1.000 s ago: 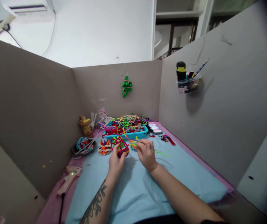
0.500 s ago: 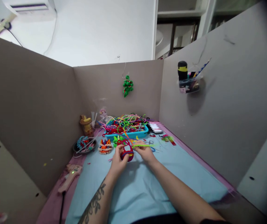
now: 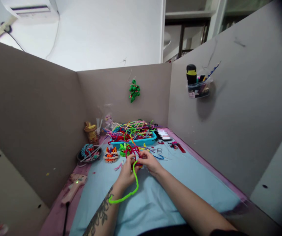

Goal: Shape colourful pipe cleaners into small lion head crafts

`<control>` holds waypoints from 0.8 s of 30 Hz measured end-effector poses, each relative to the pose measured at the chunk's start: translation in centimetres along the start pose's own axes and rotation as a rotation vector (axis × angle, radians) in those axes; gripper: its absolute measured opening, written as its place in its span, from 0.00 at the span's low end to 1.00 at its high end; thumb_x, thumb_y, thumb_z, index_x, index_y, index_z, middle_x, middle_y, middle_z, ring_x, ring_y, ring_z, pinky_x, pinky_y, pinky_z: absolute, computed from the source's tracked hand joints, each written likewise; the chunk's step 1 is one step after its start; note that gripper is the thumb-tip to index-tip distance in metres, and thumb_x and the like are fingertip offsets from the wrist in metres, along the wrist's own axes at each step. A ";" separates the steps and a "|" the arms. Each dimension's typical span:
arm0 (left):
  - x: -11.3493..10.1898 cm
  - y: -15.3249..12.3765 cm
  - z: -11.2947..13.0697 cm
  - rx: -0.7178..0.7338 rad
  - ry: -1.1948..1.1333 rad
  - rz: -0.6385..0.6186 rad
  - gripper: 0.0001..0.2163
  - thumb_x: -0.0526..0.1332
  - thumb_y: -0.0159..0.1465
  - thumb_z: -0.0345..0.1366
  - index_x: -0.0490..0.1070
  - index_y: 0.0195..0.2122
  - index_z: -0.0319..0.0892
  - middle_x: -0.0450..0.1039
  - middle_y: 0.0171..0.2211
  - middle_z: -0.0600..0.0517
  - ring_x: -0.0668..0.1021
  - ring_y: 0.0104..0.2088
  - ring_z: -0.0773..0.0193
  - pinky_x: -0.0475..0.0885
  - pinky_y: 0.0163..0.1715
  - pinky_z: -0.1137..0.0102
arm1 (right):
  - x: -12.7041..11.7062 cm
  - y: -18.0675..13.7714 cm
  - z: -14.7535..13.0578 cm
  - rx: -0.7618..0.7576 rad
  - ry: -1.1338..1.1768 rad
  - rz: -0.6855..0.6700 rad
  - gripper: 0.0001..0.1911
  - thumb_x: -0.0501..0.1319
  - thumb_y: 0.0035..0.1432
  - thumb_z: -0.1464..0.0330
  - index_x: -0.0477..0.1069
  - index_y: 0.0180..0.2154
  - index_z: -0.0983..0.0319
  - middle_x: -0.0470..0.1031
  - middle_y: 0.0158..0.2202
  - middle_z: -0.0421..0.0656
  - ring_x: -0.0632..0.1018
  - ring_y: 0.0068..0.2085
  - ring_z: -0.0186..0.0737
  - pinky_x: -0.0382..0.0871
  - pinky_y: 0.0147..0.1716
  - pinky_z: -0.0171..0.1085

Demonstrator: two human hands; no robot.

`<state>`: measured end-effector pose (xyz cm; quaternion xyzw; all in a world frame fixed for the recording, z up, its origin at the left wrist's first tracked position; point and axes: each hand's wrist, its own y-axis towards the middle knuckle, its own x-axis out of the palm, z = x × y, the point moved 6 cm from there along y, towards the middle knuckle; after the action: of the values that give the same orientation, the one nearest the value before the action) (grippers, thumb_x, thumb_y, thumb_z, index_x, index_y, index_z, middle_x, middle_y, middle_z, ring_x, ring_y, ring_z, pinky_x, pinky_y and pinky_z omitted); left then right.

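My left hand [image 3: 128, 169] is closed around a small dark red, looped pipe-cleaner piece [image 3: 134, 150] with blue and yellow at its lower part; my fingers hide much of it. At its right side, my right hand [image 3: 150, 162] pinches with thumb and forefinger by the upper end of a lime green pipe cleaner [image 3: 137, 183]. That strand curves down and its free end lies across my left forearm. Behind the hands sits a green pipe-cleaner figure [image 3: 124, 149]. An orange and cream one [image 3: 110, 155] stands to the left.
A blue tray [image 3: 121, 143] heaped with coloured pipe cleaners stands at the back. Left are a dark bowl [image 3: 89, 158], a tan cup [image 3: 91, 133] and a pink glue gun [image 3: 74, 187]. Scissors [image 3: 159, 150] and a phone [image 3: 163, 134] lie right. Grey panels enclose the table.
The lime green pipe cleaner pointed right from my right hand; now it hangs down and leftward over my left forearm. My right hand has moved slightly left, against the red piece.
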<state>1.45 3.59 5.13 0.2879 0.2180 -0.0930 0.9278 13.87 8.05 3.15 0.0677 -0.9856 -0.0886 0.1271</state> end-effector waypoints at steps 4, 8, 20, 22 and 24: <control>-0.2 0.0 0.2 0.032 0.007 0.000 0.18 0.55 0.59 0.30 0.54 0.50 0.42 0.66 0.32 0.52 0.72 0.32 0.65 0.68 0.32 0.69 | 0.8 -0.3 0.4 0.125 0.161 -0.076 0.21 0.71 0.33 0.64 0.67 0.31 0.61 0.71 0.28 0.38 0.73 0.31 0.35 0.65 0.32 0.35; -0.6 0.1 0.0 0.042 0.066 0.038 0.11 0.55 0.60 0.32 0.58 0.43 0.42 0.67 0.34 0.50 0.72 0.32 0.65 0.68 0.33 0.69 | 1.7 -0.7 0.5 0.212 0.155 -0.183 0.18 0.69 0.40 0.58 0.68 0.26 0.65 0.71 0.25 0.40 0.73 0.27 0.34 0.65 0.31 0.35; -1.6 0.5 1.1 0.143 0.233 0.165 0.04 0.57 0.59 0.35 0.67 0.35 0.42 0.68 0.37 0.48 0.72 0.39 0.61 0.69 0.40 0.65 | 1.5 -1.0 1.6 0.322 0.224 -0.133 0.19 0.71 0.37 0.60 0.68 0.28 0.64 0.73 0.26 0.39 0.75 0.29 0.35 0.70 0.33 0.37; -2.2 0.5 1.2 0.141 0.261 0.227 0.04 0.56 0.60 0.35 0.68 0.32 0.42 0.69 0.36 0.49 0.72 0.39 0.61 0.68 0.41 0.65 | 1.3 -0.8 1.8 0.315 0.233 -0.100 0.19 0.71 0.36 0.60 0.68 0.28 0.64 0.73 0.26 0.39 0.76 0.30 0.35 0.70 0.34 0.38; -2.6 0.5 1.0 0.125 0.289 0.282 0.05 0.56 0.60 0.35 0.70 0.32 0.43 0.70 0.35 0.49 0.73 0.38 0.61 0.68 0.41 0.65 | 1.0 -0.7 1.8 0.306 0.233 -0.077 0.20 0.72 0.35 0.60 0.68 0.28 0.64 0.74 0.26 0.39 0.77 0.31 0.37 0.70 0.35 0.38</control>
<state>-0.39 3.53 7.34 0.3828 0.3001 0.0668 0.8712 12.47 7.53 1.52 0.1337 -0.9628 0.0660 0.2252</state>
